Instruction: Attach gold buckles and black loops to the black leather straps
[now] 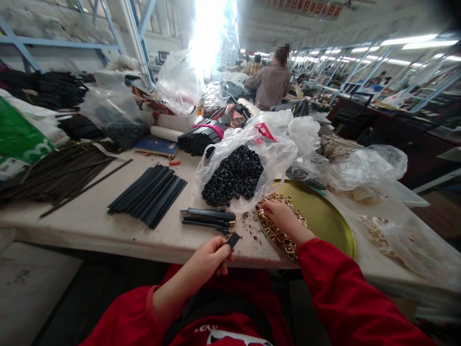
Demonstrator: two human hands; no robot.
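Note:
My left hand (209, 257) is closed around a short black strip (233, 240) at the table's front edge. My right hand (283, 218) reaches onto a round gold tray (326, 218) and its fingers pinch among a pile of gold metal buckles (277, 233); what they hold is too small to make out. A few finished black strips (209, 218) with gold ends lie just ahead of my left hand. Behind them, a clear plastic bag (237, 175) full of small black rings sits open.
A fan of long black strips (149, 194) lies at centre left, and thinner dark strips (54, 175) at far left. Plastic bags (360, 168) crowd the right side. A bundle of black rods (200, 137) stands at the back. A person (272, 81) works farther away.

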